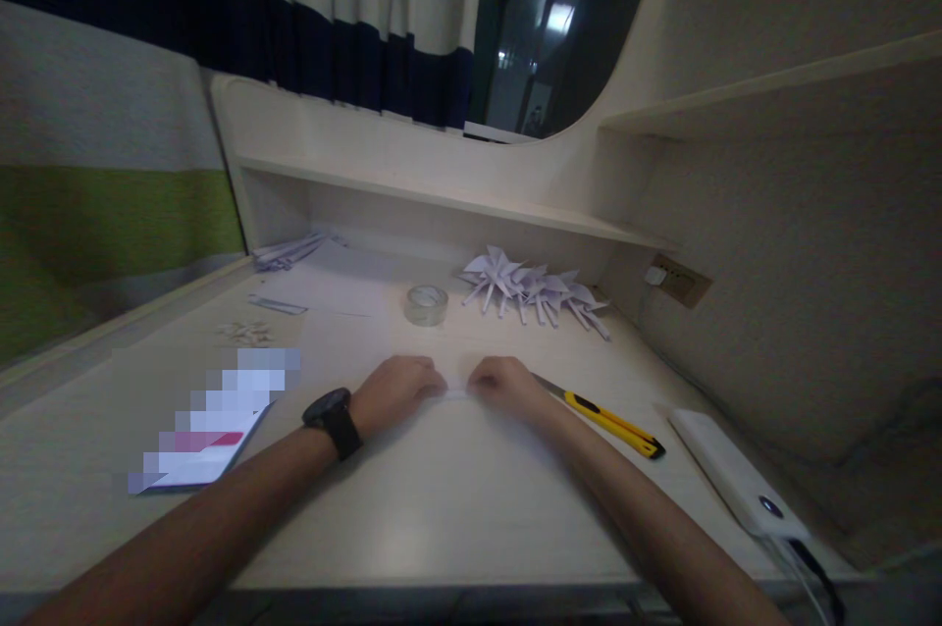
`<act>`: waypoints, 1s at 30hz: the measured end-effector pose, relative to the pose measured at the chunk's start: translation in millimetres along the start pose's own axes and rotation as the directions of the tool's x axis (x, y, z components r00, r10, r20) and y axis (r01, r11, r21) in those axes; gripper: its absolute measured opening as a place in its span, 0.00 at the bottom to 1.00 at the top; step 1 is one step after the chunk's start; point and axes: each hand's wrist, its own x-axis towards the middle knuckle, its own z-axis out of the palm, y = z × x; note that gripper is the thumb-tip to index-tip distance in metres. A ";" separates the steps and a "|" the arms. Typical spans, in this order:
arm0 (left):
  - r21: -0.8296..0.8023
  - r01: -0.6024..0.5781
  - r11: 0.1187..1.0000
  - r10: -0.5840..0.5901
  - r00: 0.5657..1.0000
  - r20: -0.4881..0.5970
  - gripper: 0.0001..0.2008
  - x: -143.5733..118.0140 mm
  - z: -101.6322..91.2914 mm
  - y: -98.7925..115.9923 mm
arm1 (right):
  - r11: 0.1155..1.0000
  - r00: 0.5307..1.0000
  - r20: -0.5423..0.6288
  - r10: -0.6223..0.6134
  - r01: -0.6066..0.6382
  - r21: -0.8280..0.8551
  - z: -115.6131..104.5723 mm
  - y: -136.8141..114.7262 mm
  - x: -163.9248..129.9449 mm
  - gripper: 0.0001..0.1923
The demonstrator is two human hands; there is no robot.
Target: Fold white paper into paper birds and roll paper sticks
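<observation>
The pale cream wooden desk (456, 498) carries a yellow-and-black utility knife (607, 422), a clear roll of tape (426, 304) and white folded paper cranes (534, 289). A black wristwatch (335, 420) sits near a white power bank (736, 474). The curtain (110, 165) shows grey, green and navy bands, possibly white higher up.

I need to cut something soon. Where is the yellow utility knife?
In the head view the yellow and black utility knife lies on the pale wooden desk, just right of the right hand, between it and the white power bank.
</observation>
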 end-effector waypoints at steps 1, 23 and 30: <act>-0.011 -0.005 1.000 0.005 1.000 0.005 0.13 1.5 -0.5 -2.2 | 1.000 1.000 0.011 0.009 -0.009 0.018 -0.4 1.2 1.4 0.08; 0.261 -0.034 0.965 0.054 0.996 -0.069 0.15 3.2 6.1 -7.4 | 0.996 0.994 -0.067 0.087 -0.088 -0.015 10.1 10.2 7.6 0.06; 0.390 -0.060 0.919 0.085 0.995 -0.048 0.12 3.7 13.7 -3.7 | 0.995 0.995 -0.103 -0.005 -0.005 -0.095 11.6 3.8 0.5 0.08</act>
